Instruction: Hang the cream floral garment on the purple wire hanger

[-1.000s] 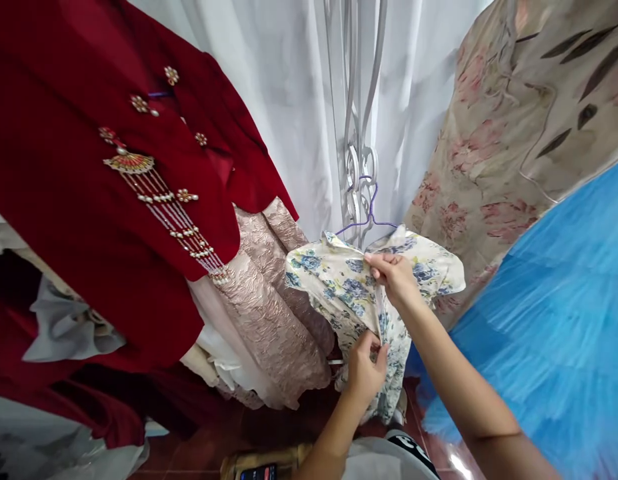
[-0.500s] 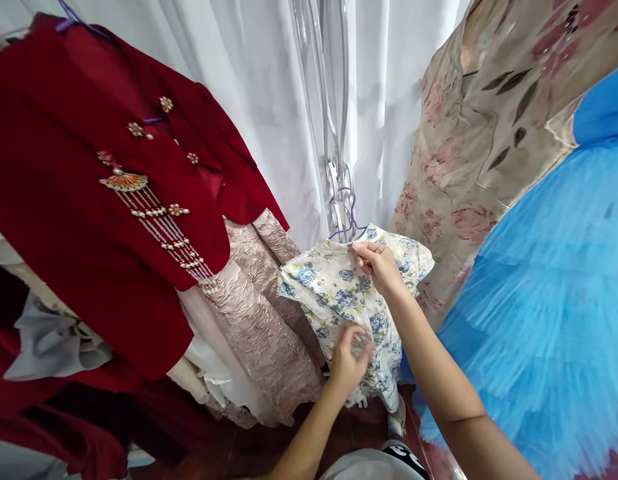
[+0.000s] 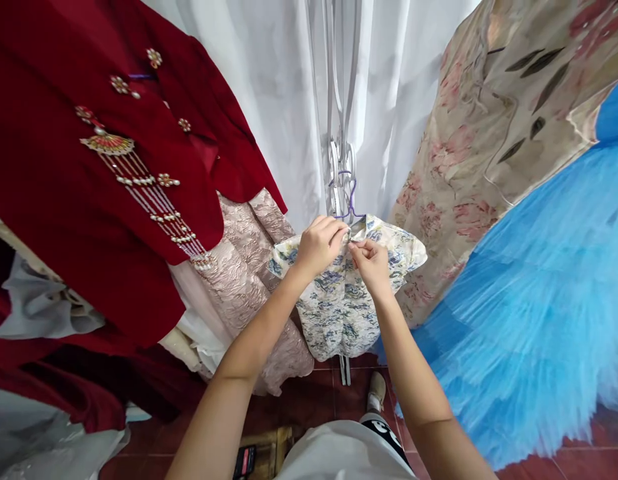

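The left hand (image 3: 319, 248) and right hand (image 3: 373, 265) meet at the neckline of a short-sleeved blue-floral garment (image 3: 339, 310), just off centre towards five o'clock, each with thumb and fingers pinched closed on its edge. From that garment, a layered blue tulle dress (image 3: 529, 287) spreads at three o'clock, a dark-red jacket (image 3: 153, 153) at ten, a beige floral gown (image 3: 469, 167) at two. At twelve, a purple hanger (image 3: 352, 199), then a white curtain (image 3: 269, 73) behind.
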Tool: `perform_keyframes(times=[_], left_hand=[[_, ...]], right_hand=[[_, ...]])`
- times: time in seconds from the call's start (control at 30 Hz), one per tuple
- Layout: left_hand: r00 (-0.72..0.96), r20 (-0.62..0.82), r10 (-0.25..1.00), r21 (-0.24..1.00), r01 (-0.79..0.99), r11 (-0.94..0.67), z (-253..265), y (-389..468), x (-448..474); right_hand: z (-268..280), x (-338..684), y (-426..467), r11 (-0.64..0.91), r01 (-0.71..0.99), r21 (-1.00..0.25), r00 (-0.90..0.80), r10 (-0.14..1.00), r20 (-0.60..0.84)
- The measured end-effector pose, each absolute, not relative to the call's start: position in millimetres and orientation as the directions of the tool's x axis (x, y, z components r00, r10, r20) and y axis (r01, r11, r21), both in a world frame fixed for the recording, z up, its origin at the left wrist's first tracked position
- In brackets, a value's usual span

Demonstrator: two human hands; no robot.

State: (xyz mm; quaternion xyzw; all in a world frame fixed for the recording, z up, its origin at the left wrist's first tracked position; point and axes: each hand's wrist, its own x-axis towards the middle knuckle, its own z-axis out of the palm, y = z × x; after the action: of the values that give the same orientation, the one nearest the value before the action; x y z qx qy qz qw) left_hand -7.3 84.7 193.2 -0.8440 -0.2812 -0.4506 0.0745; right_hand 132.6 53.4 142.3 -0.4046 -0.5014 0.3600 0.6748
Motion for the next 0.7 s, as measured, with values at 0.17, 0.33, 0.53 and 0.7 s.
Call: perform_keyframes(times=[0.17, 0.33, 0.53, 0.7], left_hand=[[0.248, 0.875, 0.416, 0.204, 0.590, -0.781, 211.3, 96.5, -30.4], [0.070, 0.787, 0.613, 0.513, 0.479, -0.712, 218.3, 120.4, -111.3], [0.061, 0.342, 0.938, 0.938, -0.081, -0.336, 150.9, 134.1, -166.5], [-0.124, 0.114, 0.986, 0.870, -0.467, -0.159, 83.0, 122.8, -137.4]], right_hand=[[103.0, 121.3, 55.1, 0.308, 0.000, -0.951, 0.224, 0.927, 0.300], [62.8, 113.5, 27.5, 0.237, 0.006, -0.972, 0.138, 0.962, 0.235], [37.7, 116.7, -2.5, 0.184, -0.068, -0.981, -0.001, 0.983, 0.185], [29.9, 119.4, -11.1, 0.155, -0.110, -0.982, 0.046, 0.988, 0.151]])
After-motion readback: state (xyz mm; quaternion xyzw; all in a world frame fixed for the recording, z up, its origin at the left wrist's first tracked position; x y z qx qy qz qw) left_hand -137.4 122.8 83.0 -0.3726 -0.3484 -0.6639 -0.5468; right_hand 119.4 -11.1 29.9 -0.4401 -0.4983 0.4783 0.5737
